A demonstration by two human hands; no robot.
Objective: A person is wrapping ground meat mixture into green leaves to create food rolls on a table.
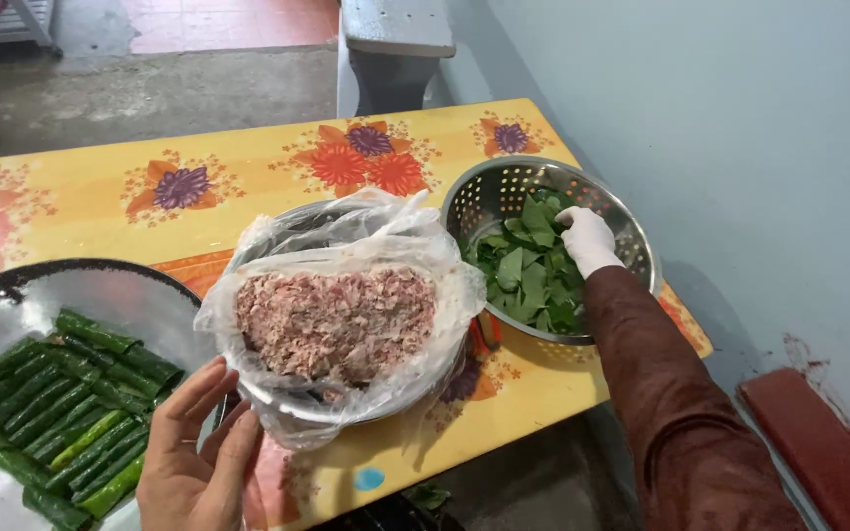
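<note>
My right hand (587,239), in a white glove with a dark red sleeve, reaches into a metal colander (489,192) and rests on the green leaves (528,275) inside; whether it grips one I cannot tell. My bare left hand (194,457) is open, palm up, at the table's near edge. It lies between a tray of rolled green leaf wraps (61,408) and a bowl (292,403) lined with clear plastic and filled with minced pink meat (336,320).
The table (238,177) wears a yellow cloth with red and purple flowers. The round dark-rimmed tray (100,267) sits at the left. A pale blue wall runs along the right, a grey bench (395,39) stands behind the table, and a red object (819,442) lies at lower right.
</note>
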